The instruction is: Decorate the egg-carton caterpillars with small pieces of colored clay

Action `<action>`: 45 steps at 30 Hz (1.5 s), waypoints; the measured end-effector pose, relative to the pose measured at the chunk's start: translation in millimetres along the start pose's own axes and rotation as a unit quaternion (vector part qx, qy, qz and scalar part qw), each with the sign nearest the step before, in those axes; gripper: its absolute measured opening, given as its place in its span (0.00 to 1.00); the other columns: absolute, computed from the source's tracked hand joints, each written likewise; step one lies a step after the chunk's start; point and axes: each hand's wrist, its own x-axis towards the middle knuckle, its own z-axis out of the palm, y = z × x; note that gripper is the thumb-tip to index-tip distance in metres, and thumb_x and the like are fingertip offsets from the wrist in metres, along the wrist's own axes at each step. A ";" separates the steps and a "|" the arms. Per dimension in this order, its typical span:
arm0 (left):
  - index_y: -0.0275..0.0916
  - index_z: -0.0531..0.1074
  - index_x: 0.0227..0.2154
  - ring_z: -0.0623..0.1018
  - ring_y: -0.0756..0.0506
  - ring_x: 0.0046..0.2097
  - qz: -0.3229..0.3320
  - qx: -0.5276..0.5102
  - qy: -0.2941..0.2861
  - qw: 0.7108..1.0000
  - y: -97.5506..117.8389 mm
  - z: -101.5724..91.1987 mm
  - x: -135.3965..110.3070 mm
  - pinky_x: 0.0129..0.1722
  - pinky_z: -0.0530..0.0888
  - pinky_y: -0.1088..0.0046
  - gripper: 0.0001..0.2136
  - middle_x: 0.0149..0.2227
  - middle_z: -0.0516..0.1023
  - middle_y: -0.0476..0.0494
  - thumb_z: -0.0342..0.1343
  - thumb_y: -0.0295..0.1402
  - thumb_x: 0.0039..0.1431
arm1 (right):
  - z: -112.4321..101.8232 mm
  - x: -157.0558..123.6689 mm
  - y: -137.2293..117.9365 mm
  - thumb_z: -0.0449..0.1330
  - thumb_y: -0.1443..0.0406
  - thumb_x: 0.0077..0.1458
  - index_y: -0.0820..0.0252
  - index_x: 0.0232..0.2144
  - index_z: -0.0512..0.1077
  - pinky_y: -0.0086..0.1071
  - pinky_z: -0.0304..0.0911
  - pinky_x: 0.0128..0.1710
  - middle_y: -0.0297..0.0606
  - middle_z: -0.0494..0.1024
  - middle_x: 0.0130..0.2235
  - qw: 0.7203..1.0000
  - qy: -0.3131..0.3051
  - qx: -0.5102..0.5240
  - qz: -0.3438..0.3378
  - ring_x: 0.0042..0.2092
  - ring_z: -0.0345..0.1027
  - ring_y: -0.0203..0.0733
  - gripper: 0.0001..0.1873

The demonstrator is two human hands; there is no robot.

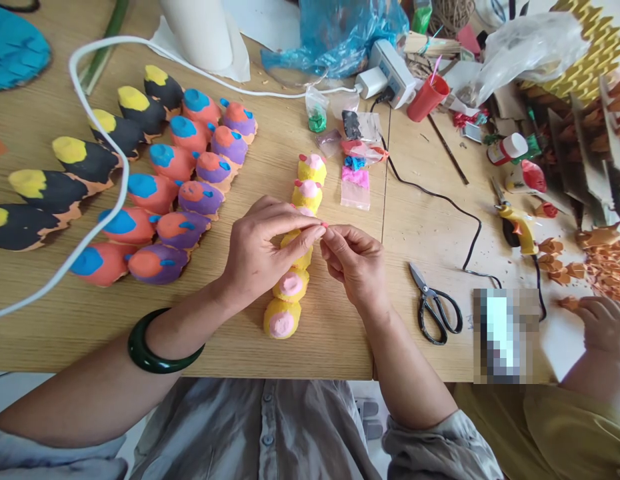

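My left hand (263, 250) and my right hand (355, 263) meet fingertip to fingertip, pinching a tiny red piece of modelling clay (325, 225) between them. Beneath them runs a row of yellow clay-covered bumps (283, 320) with pink centres, partly hidden by my left hand. The two farthest bumps (311, 168) also carry small red bits at their sides. Beyond my right hand lie little plastic bags of clay, among them a bright pink one (355, 187) and a red one (363, 151).
Rows of painted bumps in black-yellow (50, 190), red-blue (143, 193) and purple-orange (185, 230) stand left. A white cable (123, 160) crosses them. Scissors (435, 303), a yellow glue gun (520, 227) and a red cup (428, 97) lie right. Another person's hand (605, 323) works at far right.
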 end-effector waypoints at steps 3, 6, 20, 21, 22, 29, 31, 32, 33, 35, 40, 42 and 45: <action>0.50 0.81 0.37 0.82 0.43 0.41 -0.012 0.013 -0.001 1.000 -0.2 1.0 0.2 0.42 0.78 0.55 0.08 0.37 0.87 0.53 0.59 0.39 0.73 | -1.3 -0.9 0.1 0.72 0.47 0.56 0.59 0.27 0.77 0.25 0.45 0.16 0.27 0.70 0.23 1.000 -0.011 -0.017 -0.001 0.20 0.47 0.25 0.22; 0.49 0.81 0.38 0.82 0.43 0.40 -0.002 0.005 0.011 1.000 -1.8 2.1 -0.1 0.41 0.78 0.56 0.07 0.36 0.86 0.53 0.60 0.37 0.73 | -4.2 -0.9 -0.5 0.72 0.49 0.57 0.56 0.35 0.80 0.25 0.48 0.18 0.26 0.68 0.25 0.998 0.028 -0.036 -0.034 0.22 0.49 0.26 0.18; 0.47 0.77 0.30 0.82 0.43 0.40 -0.019 -0.044 -0.021 0.999 2.0 0.1 -0.2 0.43 0.78 0.58 0.13 0.33 0.84 0.52 0.57 0.36 0.74 | -5.0 0.2 3.3 0.74 0.50 0.55 0.55 0.36 0.81 0.27 0.46 0.19 0.25 0.65 0.23 0.995 0.054 -0.041 -0.078 0.22 0.47 0.28 0.17; 0.48 0.78 0.32 0.83 0.43 0.41 -0.017 -0.040 -0.020 0.999 1.8 0.5 -0.5 0.43 0.78 0.58 0.11 0.35 0.85 0.52 0.58 0.37 0.73 | -4.9 -0.3 2.5 0.74 0.51 0.56 0.55 0.36 0.80 0.27 0.45 0.19 0.25 0.65 0.23 0.995 0.054 -0.037 -0.072 0.22 0.46 0.28 0.16; 0.48 0.79 0.34 0.83 0.43 0.42 -0.016 -0.038 -0.021 0.999 1.4 0.9 -0.9 0.43 0.78 0.57 0.09 0.36 0.86 0.52 0.59 0.37 0.73 | -4.7 -0.9 1.8 0.74 0.50 0.56 0.55 0.36 0.80 0.27 0.45 0.19 0.25 0.64 0.23 0.996 0.054 -0.037 -0.066 0.22 0.46 0.28 0.16; 0.50 0.80 0.35 0.83 0.41 0.42 -0.039 -0.033 -0.047 0.998 -0.5 -0.4 -0.9 0.42 0.79 0.52 0.06 0.36 0.86 0.51 0.61 0.37 0.70 | -1.1 -2.9 -2.5 0.74 0.48 0.54 0.52 0.42 0.80 0.27 0.49 0.20 0.27 0.67 0.26 0.998 0.019 -0.042 -0.037 0.25 0.51 0.30 0.20; 0.49 0.80 0.35 0.83 0.41 0.41 -0.036 -0.032 -0.051 0.998 -0.8 -0.7 -0.7 0.42 0.80 0.53 0.06 0.36 0.86 0.51 0.61 0.36 0.70 | -1.2 -2.5 -2.3 0.75 0.49 0.54 0.53 0.40 0.80 0.26 0.50 0.21 0.26 0.66 0.25 0.998 0.016 -0.046 -0.045 0.25 0.51 0.30 0.19; 0.48 0.79 0.34 0.82 0.41 0.41 -0.031 -0.033 -0.050 0.998 -0.9 -0.6 -0.7 0.41 0.80 0.54 0.06 0.36 0.86 0.50 0.61 0.36 0.69 | -1.5 -2.2 -1.9 0.75 0.49 0.54 0.54 0.38 0.80 0.26 0.50 0.21 0.26 0.66 0.25 0.997 0.018 -0.048 -0.049 0.25 0.51 0.29 0.19; 0.48 0.79 0.34 0.82 0.41 0.41 -0.027 -0.035 -0.047 0.998 -1.0 -0.4 -0.7 0.41 0.80 0.54 0.06 0.35 0.85 0.50 0.61 0.35 0.69 | -1.9 -1.9 -1.6 0.75 0.49 0.54 0.55 0.36 0.80 0.26 0.50 0.21 0.26 0.65 0.24 0.997 0.023 -0.049 -0.052 0.25 0.50 0.29 0.18; 0.47 0.79 0.34 0.82 0.42 0.41 -0.022 -0.040 -0.035 0.998 -1.1 0.1 -0.7 0.42 0.80 0.56 0.06 0.34 0.85 0.50 0.61 0.35 0.69 | -2.7 -1.3 -1.0 0.75 0.50 0.54 0.56 0.33 0.79 0.26 0.49 0.21 0.26 0.64 0.24 0.997 0.032 -0.050 -0.055 0.25 0.50 0.29 0.18; 0.47 0.79 0.35 0.83 0.43 0.41 -0.021 -0.036 -0.030 0.999 -0.2 -1.0 0.6 0.45 0.80 0.57 0.08 0.32 0.83 0.51 0.59 0.35 0.72 | -3.4 -0.8 -2.4 0.75 0.47 0.52 0.56 0.33 0.78 0.27 0.46 0.20 0.25 0.62 0.23 0.997 0.047 -0.052 -0.035 0.24 0.47 0.28 0.21; 0.48 0.79 0.36 0.83 0.42 0.42 -0.015 -0.029 -0.024 0.999 1.1 -1.7 1.3 0.45 0.80 0.56 0.07 0.34 0.85 0.51 0.59 0.35 0.71 | -3.3 -0.5 -3.7 0.75 0.47 0.51 0.56 0.33 0.78 0.27 0.45 0.20 0.24 0.61 0.23 0.998 0.046 -0.040 -0.014 0.23 0.46 0.28 0.21; 0.49 0.80 0.38 0.83 0.41 0.42 0.000 -0.004 -0.022 1.000 2.8 -1.0 1.0 0.45 0.79 0.54 0.04 0.36 0.85 0.51 0.60 0.36 0.70 | -3.0 0.3 -5.3 0.75 0.48 0.51 0.56 0.32 0.77 0.26 0.44 0.19 0.23 0.60 0.22 0.999 0.040 -0.005 0.007 0.23 0.45 0.28 0.21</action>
